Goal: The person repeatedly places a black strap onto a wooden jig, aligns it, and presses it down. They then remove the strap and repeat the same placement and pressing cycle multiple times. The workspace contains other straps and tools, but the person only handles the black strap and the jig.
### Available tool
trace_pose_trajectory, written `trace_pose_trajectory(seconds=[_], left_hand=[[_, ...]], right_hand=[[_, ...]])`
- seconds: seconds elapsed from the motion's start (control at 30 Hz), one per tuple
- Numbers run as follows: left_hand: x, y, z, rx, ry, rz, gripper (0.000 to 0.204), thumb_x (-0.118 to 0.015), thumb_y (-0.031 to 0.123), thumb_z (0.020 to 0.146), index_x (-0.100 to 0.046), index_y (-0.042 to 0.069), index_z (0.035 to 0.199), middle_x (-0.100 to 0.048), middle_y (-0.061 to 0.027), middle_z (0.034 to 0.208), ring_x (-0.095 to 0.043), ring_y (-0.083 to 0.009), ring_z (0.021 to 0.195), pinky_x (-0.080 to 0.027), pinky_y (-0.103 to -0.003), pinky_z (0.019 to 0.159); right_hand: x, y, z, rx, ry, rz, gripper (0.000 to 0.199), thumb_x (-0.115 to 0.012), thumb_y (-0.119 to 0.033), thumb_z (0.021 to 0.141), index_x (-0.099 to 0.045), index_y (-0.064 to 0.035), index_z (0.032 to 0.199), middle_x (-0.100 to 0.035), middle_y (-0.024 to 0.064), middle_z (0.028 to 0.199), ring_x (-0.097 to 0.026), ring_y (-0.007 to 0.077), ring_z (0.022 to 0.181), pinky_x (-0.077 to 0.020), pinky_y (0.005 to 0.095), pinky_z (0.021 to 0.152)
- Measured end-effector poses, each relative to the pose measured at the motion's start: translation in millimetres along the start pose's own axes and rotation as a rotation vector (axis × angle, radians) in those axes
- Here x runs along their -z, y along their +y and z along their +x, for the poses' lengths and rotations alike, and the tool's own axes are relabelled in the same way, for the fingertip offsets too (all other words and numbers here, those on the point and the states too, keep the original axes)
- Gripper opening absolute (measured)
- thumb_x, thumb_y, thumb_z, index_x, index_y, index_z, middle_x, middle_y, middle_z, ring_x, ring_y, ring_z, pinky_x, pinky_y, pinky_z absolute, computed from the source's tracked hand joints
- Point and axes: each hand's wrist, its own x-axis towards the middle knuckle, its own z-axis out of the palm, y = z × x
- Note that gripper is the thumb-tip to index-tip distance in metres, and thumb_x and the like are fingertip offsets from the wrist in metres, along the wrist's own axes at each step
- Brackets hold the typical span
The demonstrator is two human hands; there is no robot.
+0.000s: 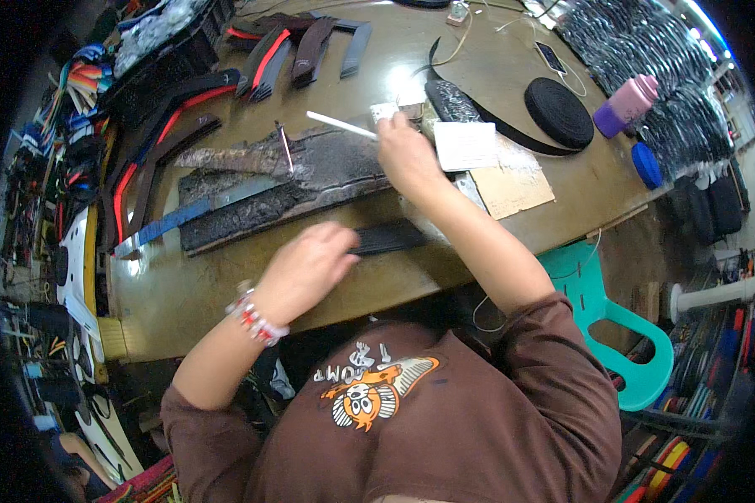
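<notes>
Ideally, the left hand [309,261] steadies the dark strap bundle [392,237] from its left end, on the table [184,317] before the blackened board [331,159] — whether it pinches, I cannot tell. The right hand [409,152], beside the white stick [340,125], needs a light touch — its grip is unclear too.

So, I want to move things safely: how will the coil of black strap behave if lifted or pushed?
The coil of black strap may unwind when lifted, since no tie shows around it. The length leading off it curves, so it's probably flexible. Lying flat, the coil would likely slide rather than roll.
</notes>
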Motion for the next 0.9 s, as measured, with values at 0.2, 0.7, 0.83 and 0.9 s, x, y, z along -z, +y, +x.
trace_pose_trajectory(seconds=[0.2,0.7,0.83,0.9], left_hand=[[-52,-13,39,-0.072,0.013,-0.189,0.032,-0.071,0.025,0.077,-0.053,0.005,0.094,-0.056,-0.0132,0.109,-0.052,-0.0318,0.104,-0.042,-0.038,0.093],[-73,-23,39,-0.156,0.123,-0.168,0.026,-0.07,0.02,0.075,-0.056,0.005,0.091,-0.06,-0.0111,0.096,-0.055,-0.0307,0.093,-0.046,-0.039,0.084],[-76,-24,37,-0.175,0.192,-0.191,0.025,-0.071,0.019,0.073,-0.056,0.006,0.089,-0.06,-0.0097,0.092,-0.056,-0.029,0.092,-0.047,-0.039,0.082],[-77,-24,37,-0.161,0.17,-0.192,0.026,-0.07,0.02,0.075,-0.057,0.006,0.092,-0.06,-0.0096,0.098,-0.055,-0.0292,0.095,-0.046,-0.038,0.085]], right_hand=[[54,25,-92,-0.374,-0.065,1.166,0.015,-0.06,-0.012,0.09,-0.058,0.0019,0.085,-0.061,0.0049,0.072,-0.059,0.0089,0.068,-0.0492,0.0253,0.058],[-3,-7,-105,-0.237,0.216,0.331,0.034,-0.066,-0.012,0.082,-0.043,-0.0017,0.059,-0.047,0.0129,0.052,-0.043,0.024,0.044,-0.0349,0.0358,0.045],[-3,-9,-107,-0.094,0.183,0.392,0.032,-0.068,-0.008,0.076,-0.042,-0.0033,0.058,-0.048,0.0139,0.054,-0.047,0.0305,0.048,-0.037,0.0394,0.047],[3,-5,-111,-0.047,0.194,0.409,0.032,-0.069,-0.006,0.074,-0.042,-0.0038,0.058,-0.048,0.0132,0.054,-0.047,0.0298,0.048,-0.037,0.039,0.047]])
